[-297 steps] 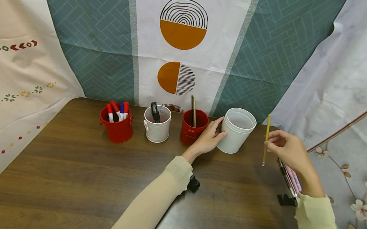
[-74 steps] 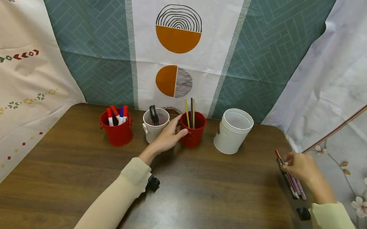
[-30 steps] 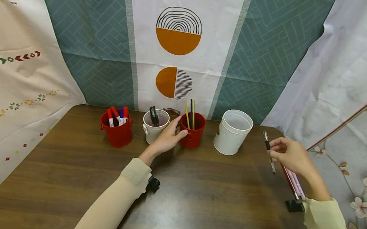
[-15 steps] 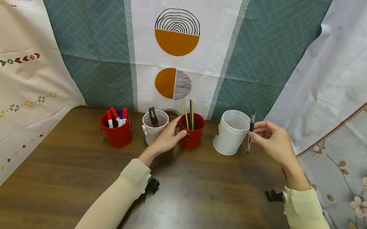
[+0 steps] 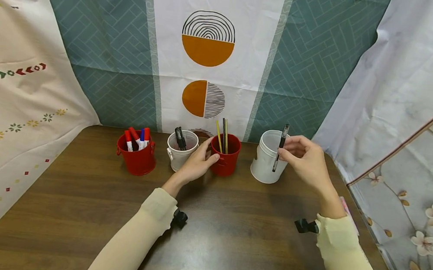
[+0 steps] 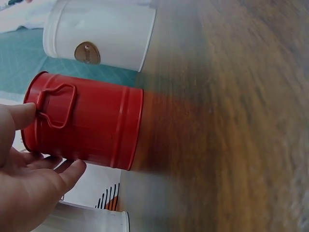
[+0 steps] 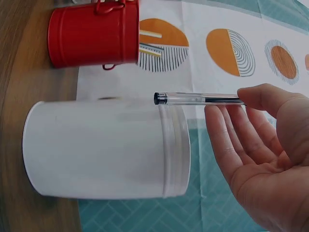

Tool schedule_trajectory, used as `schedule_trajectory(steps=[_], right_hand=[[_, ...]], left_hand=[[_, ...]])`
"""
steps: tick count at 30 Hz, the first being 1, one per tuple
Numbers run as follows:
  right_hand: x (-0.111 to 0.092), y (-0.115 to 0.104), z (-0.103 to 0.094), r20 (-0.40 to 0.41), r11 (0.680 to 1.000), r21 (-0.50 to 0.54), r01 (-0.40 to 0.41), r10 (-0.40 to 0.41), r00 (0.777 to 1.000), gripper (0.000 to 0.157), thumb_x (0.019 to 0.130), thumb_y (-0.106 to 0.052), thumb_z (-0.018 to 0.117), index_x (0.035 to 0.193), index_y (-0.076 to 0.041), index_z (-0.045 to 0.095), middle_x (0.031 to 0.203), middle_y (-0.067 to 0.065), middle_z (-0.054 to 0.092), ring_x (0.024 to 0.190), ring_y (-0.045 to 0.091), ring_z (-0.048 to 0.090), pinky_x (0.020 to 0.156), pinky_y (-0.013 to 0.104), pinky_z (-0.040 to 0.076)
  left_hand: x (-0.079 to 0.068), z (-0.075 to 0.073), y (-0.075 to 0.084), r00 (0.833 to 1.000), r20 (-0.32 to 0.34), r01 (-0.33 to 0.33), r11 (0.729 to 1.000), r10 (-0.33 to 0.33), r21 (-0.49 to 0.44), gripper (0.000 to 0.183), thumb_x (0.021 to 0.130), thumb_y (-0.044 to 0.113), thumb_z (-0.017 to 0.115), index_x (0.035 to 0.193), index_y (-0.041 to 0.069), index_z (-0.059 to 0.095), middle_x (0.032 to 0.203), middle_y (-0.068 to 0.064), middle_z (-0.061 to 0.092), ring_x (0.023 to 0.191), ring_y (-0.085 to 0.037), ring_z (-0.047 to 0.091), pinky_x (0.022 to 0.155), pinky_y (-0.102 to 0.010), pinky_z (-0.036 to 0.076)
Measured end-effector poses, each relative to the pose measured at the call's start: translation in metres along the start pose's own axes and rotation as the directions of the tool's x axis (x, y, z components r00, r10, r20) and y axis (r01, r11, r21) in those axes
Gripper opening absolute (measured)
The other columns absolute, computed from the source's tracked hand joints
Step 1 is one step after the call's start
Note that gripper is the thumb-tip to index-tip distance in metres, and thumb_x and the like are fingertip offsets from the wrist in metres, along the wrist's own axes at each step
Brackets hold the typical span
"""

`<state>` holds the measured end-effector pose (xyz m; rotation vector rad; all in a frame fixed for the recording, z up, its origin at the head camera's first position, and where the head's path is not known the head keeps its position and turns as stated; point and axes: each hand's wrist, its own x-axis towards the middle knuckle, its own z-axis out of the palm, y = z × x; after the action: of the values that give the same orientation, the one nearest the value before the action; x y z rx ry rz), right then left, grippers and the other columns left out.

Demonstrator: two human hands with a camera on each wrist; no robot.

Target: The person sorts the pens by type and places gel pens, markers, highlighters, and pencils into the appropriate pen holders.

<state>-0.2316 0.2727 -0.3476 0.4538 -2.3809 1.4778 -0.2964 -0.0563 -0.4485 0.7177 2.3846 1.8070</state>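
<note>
My right hand [image 5: 304, 163] pinches a clear-barrelled black pen [image 5: 282, 141] between thumb and fingers. It holds the pen nearly upright, in front of the tall white bucket's [image 5: 264, 168] rim in the head view. In the right wrist view the pen's end [image 7: 161, 98] lies alongside that rim. At the small red bucket [image 5: 227, 164], my left hand [image 5: 197, 163] holds the side, thumb by the wire handle [image 6: 59, 105] and fingers along the wall. Yellow and dark pencils [image 5: 223, 133] stand in this bucket.
Further left stand a small white bucket [image 5: 178, 159] with black pens [image 5: 180, 139] and a red bucket [image 5: 137, 162] with red and blue markers. Pink items [image 5: 344, 206] lie partly hidden behind my right forearm at the table's right edge. Patterned cloth hangs behind the row.
Earlier, a yellow pencil went into the red bucket and my left hand moved from the white bucket to it. My right hand has since picked up the pen and carried it left.
</note>
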Motion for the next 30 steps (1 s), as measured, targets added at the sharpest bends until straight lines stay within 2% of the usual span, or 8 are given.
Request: schedule_trajectory(steps=[7, 12, 17, 23, 27, 30], right_hand=[[0.001, -0.001, 0.009, 0.01, 0.999, 0.044, -0.008, 0.007, 1.0, 0.026, 0.094, 0.0, 0.079, 0.117, 0.007, 0.068, 0.099, 0.017, 0.076, 0.08, 0.006, 0.074, 0.073, 0.023, 0.063], [0.002, -0.003, 0.014, 0.01, 0.998, 0.052, -0.017, 0.017, 1.0, 0.027, 0.094, -0.002, 0.08, 0.116, 0.007, 0.068, 0.1, 0.02, 0.075, 0.08, 0.007, 0.074, 0.074, 0.024, 0.064], [0.003, -0.004, 0.018, 0.015, 0.999, 0.039, -0.023, 0.023, 1.0, 0.027, 0.094, -0.004, 0.081, 0.116, 0.005, 0.068, 0.101, 0.023, 0.074, 0.08, 0.008, 0.075, 0.074, 0.025, 0.064], [0.003, -0.005, 0.021, 0.023, 0.999, 0.042, -0.022, 0.021, 1.0, 0.028, 0.094, -0.005, 0.081, 0.116, 0.004, 0.068, 0.102, 0.025, 0.074, 0.08, 0.008, 0.075, 0.075, 0.026, 0.064], [0.004, -0.005, 0.022, 0.025, 0.999, 0.038, -0.02, 0.019, 0.999, 0.027, 0.094, -0.005, 0.081, 0.116, 0.004, 0.068, 0.1, 0.022, 0.075, 0.08, 0.009, 0.075, 0.075, 0.027, 0.065], [0.005, -0.005, 0.023, 0.023, 0.999, 0.037, -0.017, 0.016, 1.0, 0.026, 0.094, -0.005, 0.081, 0.115, 0.003, 0.069, 0.099, 0.017, 0.075, 0.08, 0.01, 0.075, 0.074, 0.028, 0.065]], left_hand=[[-0.006, -0.002, 0.008, 1.0, 0.005, 0.01, 1.0, -0.01, 0.029, 0.074, 0.11, 0.014, 0.059, 0.169, 0.004, 0.016, 0.173, -0.018, 0.024, 0.155, -0.036, 0.038, 0.125, -0.049, 0.036], [-0.013, -0.009, 0.023, 1.0, 0.016, 0.001, 0.999, -0.001, 0.043, 0.076, 0.109, 0.014, 0.061, 0.169, 0.002, 0.016, 0.171, -0.021, 0.028, 0.156, -0.036, 0.035, 0.127, -0.049, 0.032], [-0.024, -0.021, 0.039, 1.0, 0.002, -0.011, 0.997, 0.011, 0.081, 0.074, 0.108, 0.018, 0.062, 0.169, 0.007, 0.02, 0.171, -0.016, 0.032, 0.155, -0.034, 0.038, 0.126, -0.049, 0.035], [-0.033, -0.043, 0.048, 0.995, -0.061, -0.074, 0.989, 0.083, 0.128, 0.068, 0.107, 0.017, 0.064, 0.167, 0.011, 0.032, 0.167, -0.011, 0.04, 0.149, -0.032, 0.047, 0.121, -0.05, 0.042], [-0.038, -0.062, 0.05, 0.98, -0.13, -0.119, 0.966, 0.152, 0.232, 0.066, 0.105, 0.017, 0.068, 0.164, 0.011, 0.039, 0.162, -0.013, 0.047, 0.144, -0.036, 0.052, 0.119, -0.049, 0.045], [-0.043, -0.076, 0.048, 0.97, -0.179, -0.105, 0.948, 0.164, 0.301, 0.066, 0.105, 0.02, 0.069, 0.163, 0.012, 0.041, 0.16, -0.013, 0.049, 0.146, -0.035, 0.049, 0.122, -0.051, 0.041]])
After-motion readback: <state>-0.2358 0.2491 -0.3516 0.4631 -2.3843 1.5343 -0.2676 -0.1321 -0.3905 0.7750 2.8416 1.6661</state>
